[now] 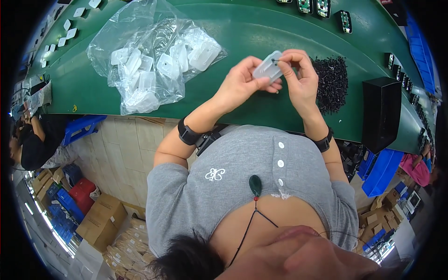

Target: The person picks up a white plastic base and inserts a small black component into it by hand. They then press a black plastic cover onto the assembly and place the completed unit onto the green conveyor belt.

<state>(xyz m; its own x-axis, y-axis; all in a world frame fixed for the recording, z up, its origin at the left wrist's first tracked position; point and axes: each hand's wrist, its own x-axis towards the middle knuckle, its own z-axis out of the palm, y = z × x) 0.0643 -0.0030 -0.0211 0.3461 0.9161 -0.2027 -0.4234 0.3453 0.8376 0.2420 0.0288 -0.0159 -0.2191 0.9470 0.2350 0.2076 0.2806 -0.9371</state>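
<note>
My left hand [240, 84] is closed around the edges of a translucent white plastic cover [265, 71], a small rounded rectangle held tilted above the green table. At the cover's upper right corner, my right hand [301, 79] pinches a small black part [274, 60] between thumb and forefinger. The part touches the cover or sits just over it; which of the two I cannot tell. Just right of my right hand lies a heap of small black parts [332, 84]. Over to the left, a clear plastic bag [154, 56] holds several similar translucent covers [204, 56].
A tall black box [381, 112] stands on the green table [252, 30] at the right. Black housings with green circuit boards [345, 21] line the far and right sides. White covers [71, 33] lie at the far left. Other people [35, 140] work at both sides.
</note>
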